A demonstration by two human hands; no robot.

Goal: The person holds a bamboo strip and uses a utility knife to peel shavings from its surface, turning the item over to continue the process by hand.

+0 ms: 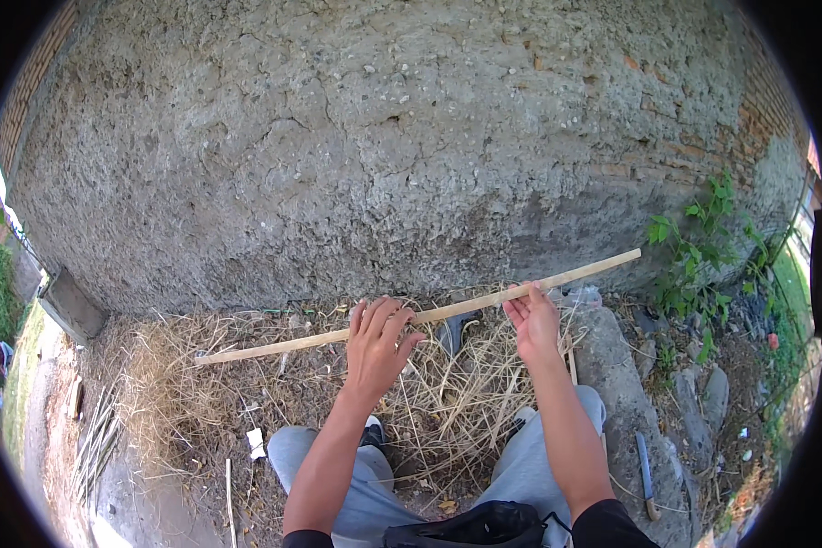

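A long, pale, slightly bowed bamboo strip (479,302) spans the space before me, its right end higher in the picture than its left. My left hand (374,342) lies over the strip left of its middle, back of the hand up; the fingers curl across it and the thumb sits apart below. The fingers hide that part of the strip. Farther right, my right hand (533,324), palm turned up, pinches the strip between thumb and fingers.
Shavings (461,397) and dry straw (164,393) cover the ground by my feet. A knife (647,475) lies on a stone slab (616,379) at right. Several thin strips (96,447) lie at left. A rough wall (374,183) rises ahead, with a leafy plant (703,237) beside it.
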